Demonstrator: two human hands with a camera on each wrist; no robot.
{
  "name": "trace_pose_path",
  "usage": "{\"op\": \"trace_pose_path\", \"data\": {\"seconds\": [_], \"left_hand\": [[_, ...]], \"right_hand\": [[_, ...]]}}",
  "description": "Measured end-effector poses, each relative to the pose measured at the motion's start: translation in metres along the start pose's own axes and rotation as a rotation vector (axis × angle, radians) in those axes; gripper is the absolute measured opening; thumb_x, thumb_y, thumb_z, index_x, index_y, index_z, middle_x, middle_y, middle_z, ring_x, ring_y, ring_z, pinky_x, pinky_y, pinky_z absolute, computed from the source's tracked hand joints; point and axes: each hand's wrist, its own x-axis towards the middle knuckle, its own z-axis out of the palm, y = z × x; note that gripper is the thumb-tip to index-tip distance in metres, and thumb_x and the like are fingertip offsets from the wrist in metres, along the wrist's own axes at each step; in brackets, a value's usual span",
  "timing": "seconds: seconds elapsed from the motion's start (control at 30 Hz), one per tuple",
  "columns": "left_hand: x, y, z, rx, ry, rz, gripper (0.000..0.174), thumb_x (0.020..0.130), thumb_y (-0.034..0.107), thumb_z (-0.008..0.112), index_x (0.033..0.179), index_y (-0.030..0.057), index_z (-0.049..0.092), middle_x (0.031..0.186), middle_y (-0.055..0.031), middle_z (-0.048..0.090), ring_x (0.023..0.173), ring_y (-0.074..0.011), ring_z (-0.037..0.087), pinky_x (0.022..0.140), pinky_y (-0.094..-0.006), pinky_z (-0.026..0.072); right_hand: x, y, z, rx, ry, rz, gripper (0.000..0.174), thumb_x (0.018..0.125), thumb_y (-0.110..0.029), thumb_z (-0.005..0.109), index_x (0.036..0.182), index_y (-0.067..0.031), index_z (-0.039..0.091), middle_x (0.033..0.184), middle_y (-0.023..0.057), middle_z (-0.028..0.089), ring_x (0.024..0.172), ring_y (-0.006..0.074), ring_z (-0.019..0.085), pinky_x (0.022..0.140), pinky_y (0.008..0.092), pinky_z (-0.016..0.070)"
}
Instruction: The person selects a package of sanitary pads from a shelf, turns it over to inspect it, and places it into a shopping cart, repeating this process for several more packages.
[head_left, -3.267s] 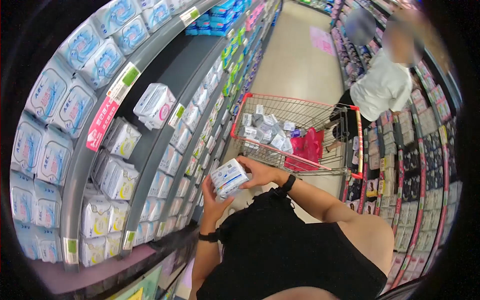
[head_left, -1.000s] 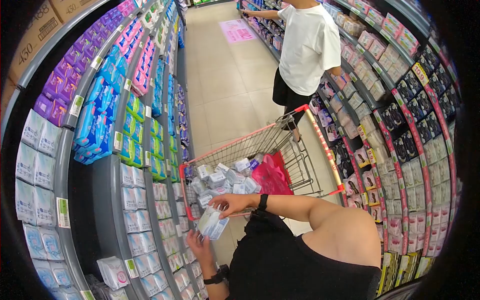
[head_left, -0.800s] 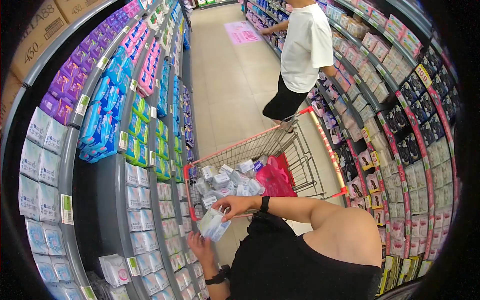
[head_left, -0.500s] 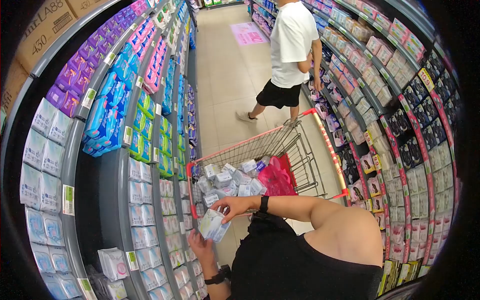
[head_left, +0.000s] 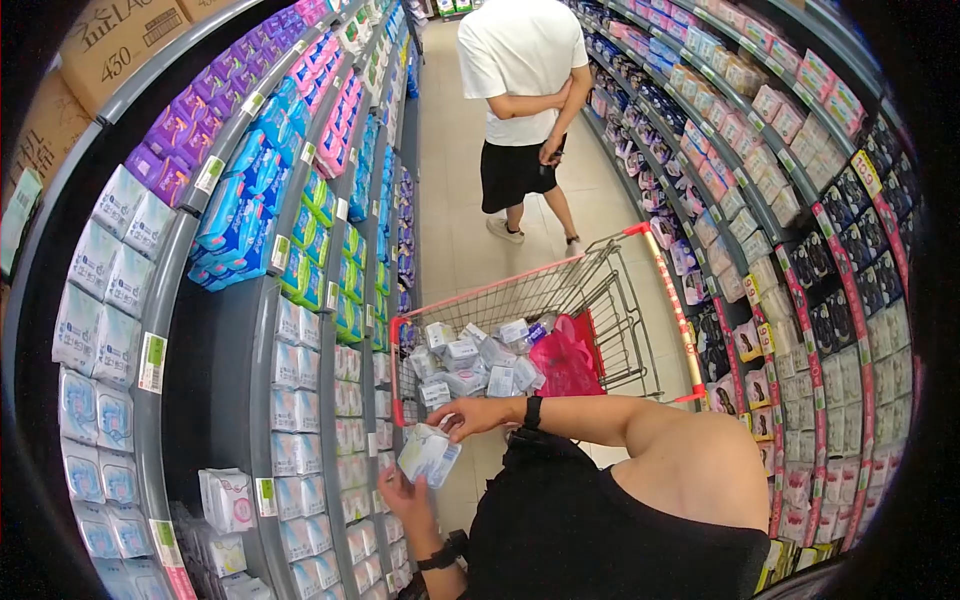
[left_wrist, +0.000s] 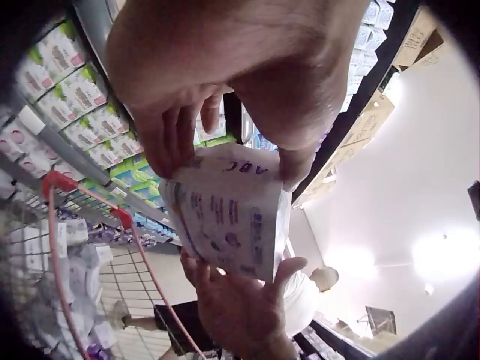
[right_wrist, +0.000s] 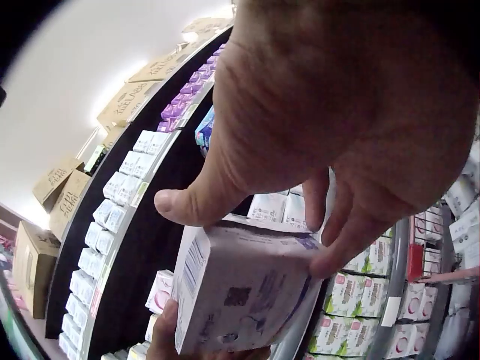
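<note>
A white, boxy ABC pack of sanitary pads (head_left: 430, 456) is held between both hands in front of the body. My right hand (head_left: 474, 415) grips its upper edge, thumb and fingers on opposite sides. From below, my left hand (head_left: 408, 503) holds the lower edge; in the left wrist view its thumb and fingers lie on two sides of the pack (left_wrist: 226, 214). A printed face with a small square code shows on the pack (right_wrist: 247, 300) in the right wrist view. Beyond the hands, a shopping cart (head_left: 640, 395) carries several similar white packs (head_left: 470, 365).
A pink-red plastic bag (head_left: 565, 360) lies in the cart. Shelves of packs line the left, including purple packs (head_left: 180, 140) and a loose white pack (head_left: 227, 500). More stocked shelves (head_left: 800, 300) stand on the right. A person in a white shirt (head_left: 525, 60) stands in the aisle.
Earlier I faced the left shelf; my view has turned along the aisle. Both hands have kept the pack, now turned. The other person has stepped from the right side into the middle aisle.
</note>
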Motion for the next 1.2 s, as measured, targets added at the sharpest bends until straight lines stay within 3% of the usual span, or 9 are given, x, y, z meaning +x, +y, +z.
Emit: {"op": "trace_pose_path", "data": {"seconds": [0.17,0.27,0.47,0.63,1.03,1.2], "left_hand": [[-0.009,-0.005,-0.003,0.005,0.045,0.007,0.063,0.086,0.004,0.076,0.136,0.0069,0.037,0.126,-0.0195,0.06,0.116,-0.0266,0.057,0.101,-0.038,0.0445],[-0.013,-0.008,-0.003,-0.014,0.054,-0.065,0.068,0.083,-0.003,0.074,0.138,0.0063,0.034,0.126,-0.0187,0.057,0.116,-0.0268,0.056,0.102,-0.0388,0.0444],[-0.015,-0.008,0.0,0.104,-0.001,-0.119,0.071,0.082,-0.001,0.076,0.139,0.0055,0.033,0.128,-0.0204,0.057,0.117,-0.0258,0.057,0.101,-0.0378,0.0444],[-0.009,-0.013,0.009,0.094,-0.064,-0.202,0.082,0.077,0.002,0.084,0.14,0.0044,0.032,0.127,-0.022,0.06,0.116,-0.0262,0.059,0.1,-0.0365,0.0484],[0.014,-0.007,0.047,0.279,-0.172,-0.198,0.083,0.076,0.014,0.089,0.137,0.0007,0.035,0.119,-0.022,0.066,0.11,-0.0251,0.064,0.097,-0.0357,0.0504],[0.023,-0.021,0.049,0.349,-0.188,-0.191,0.08,0.077,0.012,0.088,0.137,0.0018,0.036,0.12,-0.0214,0.065,0.109,-0.025,0.065,0.096,-0.0358,0.0507]], "right_hand": [[-0.001,-0.008,0.0,-0.104,-0.088,0.097,0.075,0.084,-0.031,0.083,0.141,0.004,0.05,0.125,0.0116,0.064,0.113,0.0183,0.06,0.099,0.0335,0.0496],[-0.008,-0.024,0.008,-0.206,-0.053,0.088,0.065,0.086,-0.036,0.081,0.133,0.0033,0.059,0.112,0.0094,0.067,0.102,0.0167,0.061,0.091,0.0332,0.0498],[-0.012,0.002,-0.003,-0.229,-0.051,0.098,0.057,0.085,-0.037,0.082,0.121,0.0033,0.064,0.103,0.0067,0.067,0.096,0.0145,0.06,0.085,0.0314,0.0502],[-0.025,-0.011,-0.016,-0.247,-0.04,0.123,0.061,0.082,-0.039,0.084,0.123,0.002,0.064,0.105,0.0071,0.068,0.093,0.0144,0.061,0.082,0.0302,0.0502],[-0.043,0.0,-0.059,-0.308,-0.095,0.091,0.069,0.078,-0.045,0.085,0.124,0.0006,0.063,0.103,0.0045,0.068,0.091,0.014,0.06,0.082,0.0325,0.0502],[-0.046,0.0,-0.066,-0.314,-0.07,0.094,0.069,0.079,-0.046,0.084,0.126,-0.0005,0.063,0.104,0.0045,0.067,0.09,0.0135,0.059,0.081,0.0321,0.0499]]}}
